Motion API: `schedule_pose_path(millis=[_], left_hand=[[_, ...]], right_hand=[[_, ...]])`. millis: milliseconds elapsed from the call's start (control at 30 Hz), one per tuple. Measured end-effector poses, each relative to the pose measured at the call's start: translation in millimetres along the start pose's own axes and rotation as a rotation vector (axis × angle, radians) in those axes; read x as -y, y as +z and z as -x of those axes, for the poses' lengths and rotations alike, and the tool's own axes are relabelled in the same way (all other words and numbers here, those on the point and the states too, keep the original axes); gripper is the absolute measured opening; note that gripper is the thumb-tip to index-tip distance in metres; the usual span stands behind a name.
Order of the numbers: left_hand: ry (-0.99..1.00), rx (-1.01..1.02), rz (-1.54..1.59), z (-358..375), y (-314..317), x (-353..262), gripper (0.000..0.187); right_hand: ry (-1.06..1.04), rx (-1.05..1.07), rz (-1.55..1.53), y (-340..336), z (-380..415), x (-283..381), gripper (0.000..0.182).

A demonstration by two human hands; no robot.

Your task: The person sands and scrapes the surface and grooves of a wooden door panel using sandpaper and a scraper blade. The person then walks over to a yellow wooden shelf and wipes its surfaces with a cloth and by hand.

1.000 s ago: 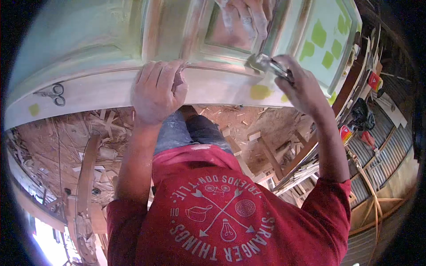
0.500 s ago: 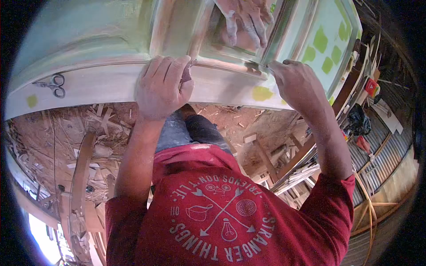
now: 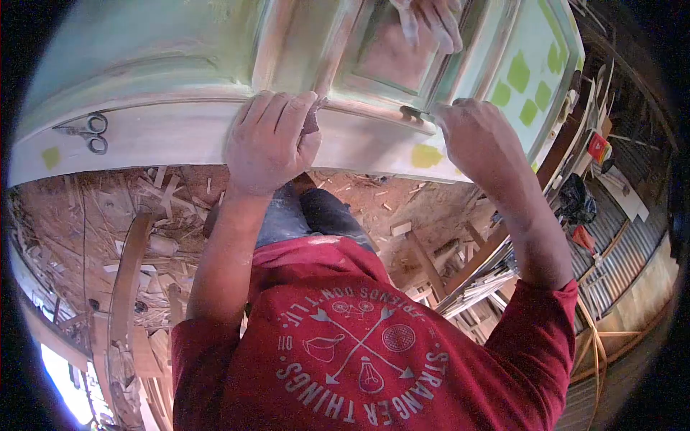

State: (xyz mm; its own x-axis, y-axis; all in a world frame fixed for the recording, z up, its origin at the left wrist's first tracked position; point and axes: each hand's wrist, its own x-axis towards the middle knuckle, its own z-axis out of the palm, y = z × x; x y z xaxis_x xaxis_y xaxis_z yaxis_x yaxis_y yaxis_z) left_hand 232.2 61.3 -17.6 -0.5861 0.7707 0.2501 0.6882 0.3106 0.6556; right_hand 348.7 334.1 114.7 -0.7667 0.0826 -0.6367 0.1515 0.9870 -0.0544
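My left hand [image 3: 269, 144] is closed over the near edge of a panelled door [image 3: 180, 43]. A dark, rough-looking piece like folded sandpaper [image 3: 313, 118] sticks out between thumb and fingers. My right hand [image 3: 478, 133] is closed in a pinch at the end of the moulding strip. A thin, dark blade-like tool [image 3: 413, 113] shows at its fingertips, most of it hidden by the hand. Beside it, the moulding borders a recessed panel [image 3: 402, 57]. Another person's dusty hand [image 3: 431, 25] hangs over that panel, fingers pointing down.
Scissors [image 3: 93, 133] lie on the door's pale edge at left. Yellow-green patches [image 3: 426, 156] mark the door. Wood scraps [image 3: 169, 194] litter the floor, with a timber beam [image 3: 129, 273] at left. A black plastic bag [image 3: 577, 197] and corrugated sheet metal [image 3: 618, 230] stand at right.
The other person's hand has moved up and slightly right, away from the moulding. My left hand has shifted slightly right in view; my right hand stays near the moulding's end.
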Motion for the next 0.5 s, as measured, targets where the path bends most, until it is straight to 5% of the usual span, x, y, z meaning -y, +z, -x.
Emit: schedule_pose_path(millis=[500], left_hand=[[-0.009, 0.022, 0.002, -0.3, -0.3, -0.5, 0.032]], right_hand=[[0.017, 0.010, 0.008, -3.9, 0.0, 2.4, 0.012]])
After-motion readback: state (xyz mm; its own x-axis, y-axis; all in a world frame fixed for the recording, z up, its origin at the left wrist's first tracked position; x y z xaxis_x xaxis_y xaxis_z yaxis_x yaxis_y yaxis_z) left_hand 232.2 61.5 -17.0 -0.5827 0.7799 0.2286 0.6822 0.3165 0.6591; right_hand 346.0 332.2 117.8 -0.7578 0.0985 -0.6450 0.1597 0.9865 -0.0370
